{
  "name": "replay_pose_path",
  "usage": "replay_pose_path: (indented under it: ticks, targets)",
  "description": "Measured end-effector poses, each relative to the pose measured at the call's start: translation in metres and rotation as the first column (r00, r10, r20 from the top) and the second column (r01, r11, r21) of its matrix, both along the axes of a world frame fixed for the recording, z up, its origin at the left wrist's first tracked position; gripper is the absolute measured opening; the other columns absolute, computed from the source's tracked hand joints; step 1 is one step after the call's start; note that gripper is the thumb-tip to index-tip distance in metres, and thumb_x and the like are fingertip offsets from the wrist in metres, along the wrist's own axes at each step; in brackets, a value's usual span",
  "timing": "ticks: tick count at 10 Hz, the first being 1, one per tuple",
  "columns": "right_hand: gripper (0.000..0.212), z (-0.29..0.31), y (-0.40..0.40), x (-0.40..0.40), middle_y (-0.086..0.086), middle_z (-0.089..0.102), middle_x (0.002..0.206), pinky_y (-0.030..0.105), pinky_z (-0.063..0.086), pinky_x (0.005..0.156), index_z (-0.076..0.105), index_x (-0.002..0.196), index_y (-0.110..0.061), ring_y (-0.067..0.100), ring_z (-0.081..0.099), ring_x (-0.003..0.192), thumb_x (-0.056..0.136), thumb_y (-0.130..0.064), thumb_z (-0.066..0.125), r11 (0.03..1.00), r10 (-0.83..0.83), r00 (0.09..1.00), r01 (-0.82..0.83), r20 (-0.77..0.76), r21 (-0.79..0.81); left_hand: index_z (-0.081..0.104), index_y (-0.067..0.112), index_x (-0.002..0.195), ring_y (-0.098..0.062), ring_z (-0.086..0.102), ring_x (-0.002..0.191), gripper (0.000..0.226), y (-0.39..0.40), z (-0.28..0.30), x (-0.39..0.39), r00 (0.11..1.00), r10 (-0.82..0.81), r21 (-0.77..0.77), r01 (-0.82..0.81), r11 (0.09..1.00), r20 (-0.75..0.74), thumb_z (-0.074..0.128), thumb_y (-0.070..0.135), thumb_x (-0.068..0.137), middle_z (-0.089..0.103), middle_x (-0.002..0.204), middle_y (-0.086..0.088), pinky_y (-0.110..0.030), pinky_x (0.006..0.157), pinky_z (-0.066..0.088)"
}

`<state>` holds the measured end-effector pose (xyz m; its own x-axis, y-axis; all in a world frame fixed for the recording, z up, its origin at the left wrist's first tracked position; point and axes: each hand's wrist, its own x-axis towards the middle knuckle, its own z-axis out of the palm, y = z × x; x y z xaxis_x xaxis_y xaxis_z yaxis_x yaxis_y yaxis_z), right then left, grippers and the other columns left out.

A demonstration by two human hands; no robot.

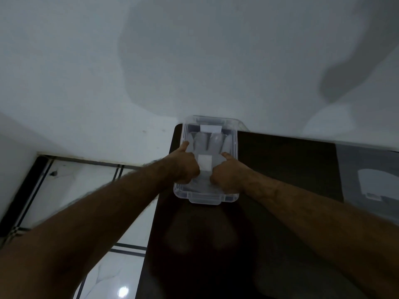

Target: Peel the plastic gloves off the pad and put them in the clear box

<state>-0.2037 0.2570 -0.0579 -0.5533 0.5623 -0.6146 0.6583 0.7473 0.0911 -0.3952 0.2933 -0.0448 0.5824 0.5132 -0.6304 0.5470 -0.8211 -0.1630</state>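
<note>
A clear plastic box (pixel 206 199) stands at the far left end of a dark table, against the wall. Inside it lies a translucent plastic glove (pixel 212 142), its fingers pointing toward the wall, with a small white patch (pixel 204 162) on its palm. My left hand (pixel 185 167) is inside the box on the glove's left side, fingers curled and thumb stretched forward. My right hand (pixel 226 173) mirrors it on the right side. Both fists seem to grip the glove's lower part; the contact is hidden under the fingers.
The dark table (pixel 280 169) runs to the right, where a pad of gloves (pixel 371 182) lies near the right edge of view. A white wall rises behind. Glossy white floor tiles (pixel 112 275) with dark stripes lie left of the table.
</note>
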Motion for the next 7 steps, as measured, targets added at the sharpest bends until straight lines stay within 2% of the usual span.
replay_pose_path:
  ticks: [2,3,4,5,6,7]
  targets:
    - [0.040,0.008,0.001,-0.003,0.003,0.062,0.143,0.070,0.003,0.125,0.060,0.142,-0.027,0.028,0.050,0.143,0.104,-0.037,0.058,0.988,-0.093,0.994,0.100,0.065,-0.120,0.068,0.025,0.139,-0.028,0.053,0.144,0.036,-0.003,0.003,-0.001,0.999,0.002,-0.015,-0.003,1.000,-0.041,0.066,0.029,0.103,0.069,0.138,-0.003,-0.072,0.128,-0.003]
    - [0.037,0.013,0.003,-0.001,0.003,0.064,0.137,0.069,0.006,0.125,0.062,0.140,-0.026,0.027,0.055,0.137,0.104,-0.036,0.057,0.991,-0.099,0.994,0.103,0.045,-0.090,0.071,0.026,0.133,-0.026,0.058,0.138,0.031,0.003,0.002,0.000,1.000,-0.011,0.015,0.011,1.000,0.006,0.065,0.027,0.103,0.073,0.128,-0.001,-0.073,0.127,-0.001]
    - [0.038,0.013,0.005,0.000,0.004,0.065,0.138,0.070,0.010,0.125,0.062,0.139,-0.026,0.030,0.055,0.138,0.104,-0.038,0.056,0.998,-0.064,0.997,0.063,0.043,0.019,0.072,0.025,0.130,-0.025,0.061,0.133,0.029,0.008,0.003,0.002,0.998,-0.007,0.076,0.002,0.997,0.059,0.065,0.025,0.101,0.075,0.122,0.000,-0.073,0.126,0.000]
    - [0.043,0.008,0.008,-0.001,0.003,0.060,0.148,0.072,0.004,0.124,0.059,0.144,-0.026,0.033,0.048,0.146,0.103,-0.041,0.058,0.996,-0.088,0.990,0.085,0.114,0.028,0.070,0.026,0.133,-0.026,0.058,0.138,0.032,0.013,0.004,0.005,0.999,0.013,0.108,-0.017,0.994,0.041,0.067,0.028,0.101,0.075,0.128,0.000,-0.073,0.126,-0.002]
    - [0.043,0.012,0.005,0.000,0.003,0.061,0.147,0.072,0.000,0.124,0.060,0.142,-0.026,0.032,0.048,0.146,0.102,-0.039,0.060,0.995,-0.093,0.993,0.090,0.077,0.032,0.070,0.026,0.133,-0.027,0.058,0.138,0.033,0.011,0.002,0.003,0.998,0.065,0.082,-0.065,0.994,-0.004,0.067,0.030,0.101,0.074,0.128,0.001,-0.073,0.125,-0.009]
    - [0.034,0.021,0.010,0.005,0.001,0.070,0.129,0.068,-0.005,0.125,0.067,0.133,-0.026,0.028,0.058,0.135,0.100,-0.029,0.061,0.993,-0.069,0.997,0.072,-0.031,0.099,0.071,0.026,0.129,-0.026,0.060,0.135,0.030,0.010,0.008,0.004,0.996,0.081,0.132,-0.085,0.988,0.032,0.068,0.027,0.099,0.075,0.122,0.002,-0.073,0.125,-0.009]
